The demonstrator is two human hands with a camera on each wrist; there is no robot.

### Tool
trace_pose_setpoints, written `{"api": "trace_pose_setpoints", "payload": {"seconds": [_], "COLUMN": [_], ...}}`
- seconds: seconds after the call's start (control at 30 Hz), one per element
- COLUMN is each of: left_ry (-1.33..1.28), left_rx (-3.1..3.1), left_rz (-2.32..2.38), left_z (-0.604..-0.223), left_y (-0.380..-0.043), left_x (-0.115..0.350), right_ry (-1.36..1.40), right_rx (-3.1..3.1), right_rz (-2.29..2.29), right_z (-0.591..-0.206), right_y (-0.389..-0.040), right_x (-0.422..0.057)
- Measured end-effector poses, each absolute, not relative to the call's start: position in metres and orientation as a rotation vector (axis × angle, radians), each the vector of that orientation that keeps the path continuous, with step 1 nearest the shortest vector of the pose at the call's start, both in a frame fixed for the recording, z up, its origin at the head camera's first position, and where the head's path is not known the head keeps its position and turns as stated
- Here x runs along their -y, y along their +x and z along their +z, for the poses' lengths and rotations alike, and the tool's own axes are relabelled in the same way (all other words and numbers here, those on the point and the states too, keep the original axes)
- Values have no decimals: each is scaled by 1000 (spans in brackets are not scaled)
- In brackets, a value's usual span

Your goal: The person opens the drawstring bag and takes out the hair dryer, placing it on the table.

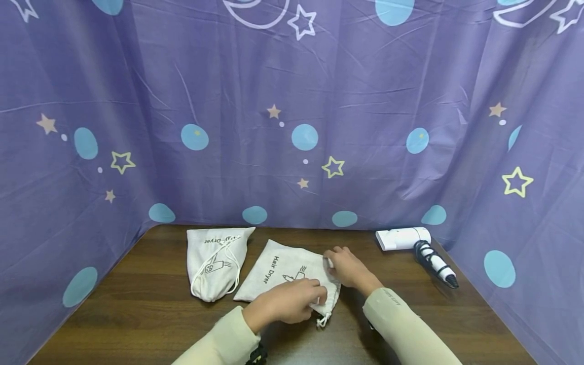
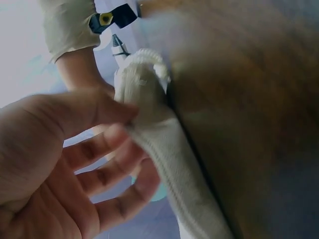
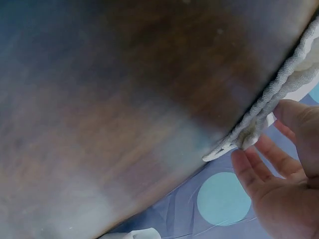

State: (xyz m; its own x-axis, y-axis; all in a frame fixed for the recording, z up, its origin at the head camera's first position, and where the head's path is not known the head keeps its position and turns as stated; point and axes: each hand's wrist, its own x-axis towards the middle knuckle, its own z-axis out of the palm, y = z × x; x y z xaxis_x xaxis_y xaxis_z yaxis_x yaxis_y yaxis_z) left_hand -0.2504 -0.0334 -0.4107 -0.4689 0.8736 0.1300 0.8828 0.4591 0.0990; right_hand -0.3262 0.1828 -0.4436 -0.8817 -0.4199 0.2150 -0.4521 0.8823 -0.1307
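Note:
A pale cloth drawstring bag (image 1: 285, 266) printed "Hair Dryer" lies flat at the middle of the table, its mouth towards the right. My left hand (image 1: 296, 301) pinches the near edge of the bag between thumb and fingers, close to the knotted cord (image 1: 324, 320). At the far corner of the mouth, my right hand (image 1: 349, 268) holds the cloth between thumb and fingertips. In the right wrist view the gathered hem (image 3: 271, 94) runs up to that right hand (image 3: 279, 194). What the bag contains, if anything, is hidden.
A second drawstring bag (image 1: 214, 261), its cord loose on top, lies to the left. At the back right is a white hair dryer (image 1: 403, 238) with a black cord (image 1: 426, 253) wound round its handle. Purple curtains (image 1: 305, 101) border the wooden table (image 1: 137, 314).

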Motion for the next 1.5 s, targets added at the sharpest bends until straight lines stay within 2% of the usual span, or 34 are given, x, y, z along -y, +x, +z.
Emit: {"api": "trace_pose_setpoints", "payload": {"seconds": [0.77,1.23,1.5], "left_ry": [-1467,-1263,-1248], "left_rx": [2804,2932,2945], "left_rz": [-297,-287,-420], "left_z": [-395,-399,-409], "left_y": [-273,-289,-300], "left_x": [68,95,103], "right_ry": [698,617,593], "right_rx": [2855,2897,2907], "right_rz": [219,220,211], "right_z": [-450,-448,-449], "right_y": [-324,-320,-321], "right_x": [-202,-219,-225]}}
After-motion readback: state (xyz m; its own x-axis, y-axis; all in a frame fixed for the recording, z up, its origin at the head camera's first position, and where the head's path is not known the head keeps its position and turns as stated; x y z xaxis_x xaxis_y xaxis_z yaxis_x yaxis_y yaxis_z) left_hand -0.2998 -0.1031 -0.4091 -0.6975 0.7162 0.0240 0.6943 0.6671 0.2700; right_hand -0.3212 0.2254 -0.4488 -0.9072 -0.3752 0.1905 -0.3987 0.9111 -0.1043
